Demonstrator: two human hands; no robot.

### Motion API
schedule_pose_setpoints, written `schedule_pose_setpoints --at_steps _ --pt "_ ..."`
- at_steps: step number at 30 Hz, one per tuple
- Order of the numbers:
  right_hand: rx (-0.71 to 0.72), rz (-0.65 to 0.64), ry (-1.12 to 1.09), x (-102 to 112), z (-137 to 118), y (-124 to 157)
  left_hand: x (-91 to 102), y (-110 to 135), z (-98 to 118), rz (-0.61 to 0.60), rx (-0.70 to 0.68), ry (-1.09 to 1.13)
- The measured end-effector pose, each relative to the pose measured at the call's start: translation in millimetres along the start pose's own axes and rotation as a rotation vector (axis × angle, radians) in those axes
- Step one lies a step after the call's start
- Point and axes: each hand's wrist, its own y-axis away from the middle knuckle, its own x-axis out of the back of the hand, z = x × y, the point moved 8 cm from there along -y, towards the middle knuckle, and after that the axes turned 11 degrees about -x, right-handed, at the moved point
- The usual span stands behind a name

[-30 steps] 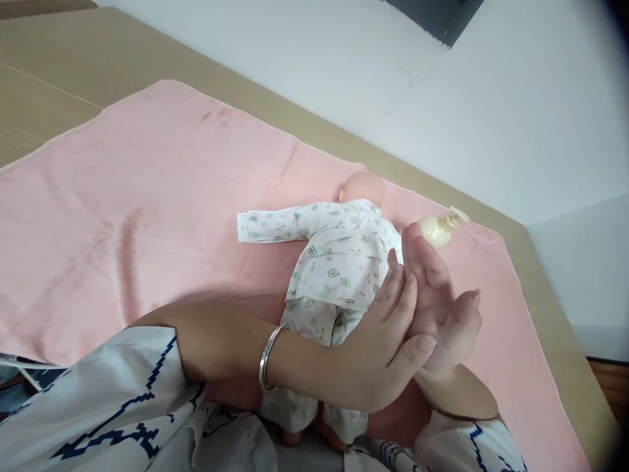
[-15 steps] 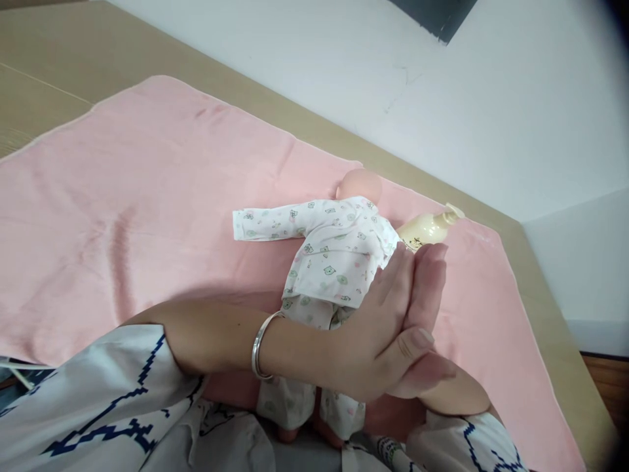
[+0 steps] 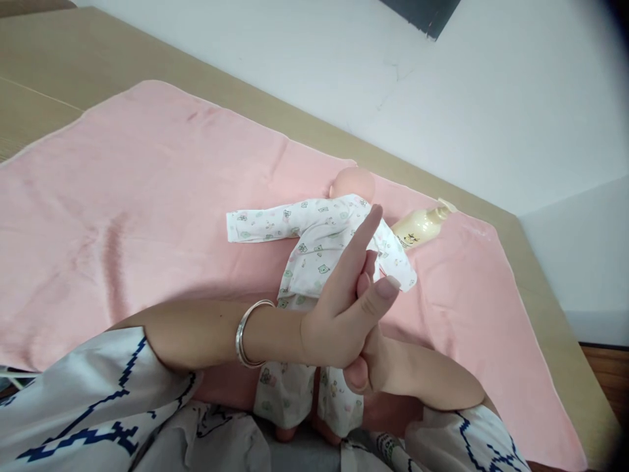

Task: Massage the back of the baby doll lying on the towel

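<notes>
My left hand (image 3: 339,308), with a silver bangle (image 3: 242,333) on the wrist, is held flat with its fingers stretched out. It lies palm to palm against my right hand (image 3: 378,367), which is mostly hidden behind it; only a fingertip, the thumb and the wrist show. Both hands hover over a baby doll (image 3: 314,252) in a white printed suit. The doll lies on a pink blanket (image 3: 147,196) with its head away from me and one sleeve spread to the left. Neither hand holds anything.
A cream pump bottle (image 3: 417,226) lies on the blanket just right of the doll's head. The blanket covers a light wooden table (image 3: 49,59) that ends at a white wall (image 3: 442,118) behind. My patterned sleeves fill the lower edge.
My palms have slid against each other: the left hand moved left and up over the doll's chest, and the right hand drew back toward me beneath it. The bottle shows more.
</notes>
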Motion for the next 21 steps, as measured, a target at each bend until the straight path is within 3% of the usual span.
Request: schedule_pose_setpoints --at_steps 3,5,11,13,15,18,21 --pt "0.152 0.023 -0.081 9 -27 -11 8.2 -5 -8 0.051 -0.041 -0.044" --pt "0.169 0.051 -0.082 15 -32 -21 18.1 -14 -18 0.106 -0.052 -0.090" --pt "0.005 0.173 0.124 33 14 -58 57.4 -54 -80 0.316 0.132 -0.191" --pt "-0.081 0.175 0.158 37 37 -71 64.7 -64 -101 0.291 0.136 -0.301" --pt "-0.131 0.148 0.175 37 56 -82 66.5 -70 -112 0.219 0.031 -0.442" --pt "-0.105 0.104 0.206 35 73 -94 60.1 -70 -121 0.089 -0.138 -0.588" --pt "-0.111 0.093 0.219 38 87 -101 56.7 -64 -125 0.063 -0.178 -0.616"
